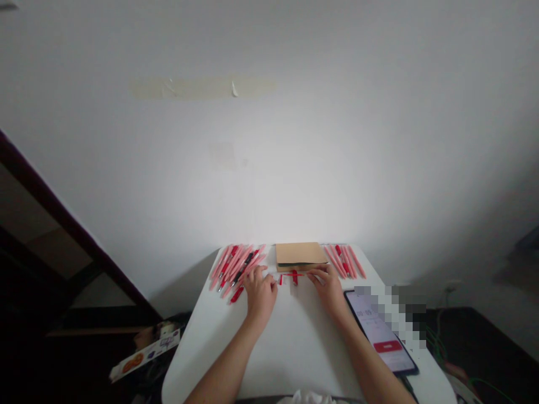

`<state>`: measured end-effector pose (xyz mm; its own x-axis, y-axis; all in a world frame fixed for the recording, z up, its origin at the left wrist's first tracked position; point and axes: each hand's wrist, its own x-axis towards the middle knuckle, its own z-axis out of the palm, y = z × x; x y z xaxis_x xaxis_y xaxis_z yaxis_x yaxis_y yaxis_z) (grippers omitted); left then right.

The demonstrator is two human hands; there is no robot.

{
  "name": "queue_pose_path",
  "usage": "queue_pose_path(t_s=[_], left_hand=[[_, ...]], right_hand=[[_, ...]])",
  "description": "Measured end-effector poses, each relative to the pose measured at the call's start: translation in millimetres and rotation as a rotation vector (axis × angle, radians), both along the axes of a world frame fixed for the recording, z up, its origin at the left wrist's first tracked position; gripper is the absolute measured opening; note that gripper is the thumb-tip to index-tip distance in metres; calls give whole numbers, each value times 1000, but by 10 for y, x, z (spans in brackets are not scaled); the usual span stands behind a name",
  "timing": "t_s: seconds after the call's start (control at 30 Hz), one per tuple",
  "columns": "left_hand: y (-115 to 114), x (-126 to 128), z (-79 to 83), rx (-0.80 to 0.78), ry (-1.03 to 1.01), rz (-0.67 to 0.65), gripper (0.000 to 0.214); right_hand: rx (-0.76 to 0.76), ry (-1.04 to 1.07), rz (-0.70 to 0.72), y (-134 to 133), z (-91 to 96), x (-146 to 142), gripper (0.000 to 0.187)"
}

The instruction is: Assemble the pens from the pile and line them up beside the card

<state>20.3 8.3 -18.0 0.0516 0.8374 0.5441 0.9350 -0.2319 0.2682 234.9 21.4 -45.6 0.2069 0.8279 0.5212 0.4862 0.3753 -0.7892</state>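
A: ok so where are the two hands at?

B: Apart from each other, over the far half of the white bench. The left hand is palm down with bent fingers, right at the inner edge of the left pen pile. Can't tell if it's gripping anything, the fingertips are too small to read. The right hand has its fingertips at the right end of a thin red stick. Could be a pinch, can't honestly tell.

A: and the stick, where's that exactly?

B: Lying crosswise between the hands, just in front of a flat brown block (notebook or box, no idea which). A short dark red piece sits at the middle of the stick, pointing toward the person, and a little bright red bit is near its left end.

A: what about the other pens?

B: Left pile is jumbled, mostly pink with some red and black mixed in. The right pen group is neater, pink plus a red one, beyond the right hand. Phone lies screen up just right of the right forearm, partly pixelated.
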Motion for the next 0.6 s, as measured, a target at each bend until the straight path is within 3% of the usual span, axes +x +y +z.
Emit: queue_pose_path(t_s=[0.6], left_hand=[[6, -22, 25, 39, -7, 7, 11]], right_hand=[[-7, -2, 8, -4, -19, 1, 29]])
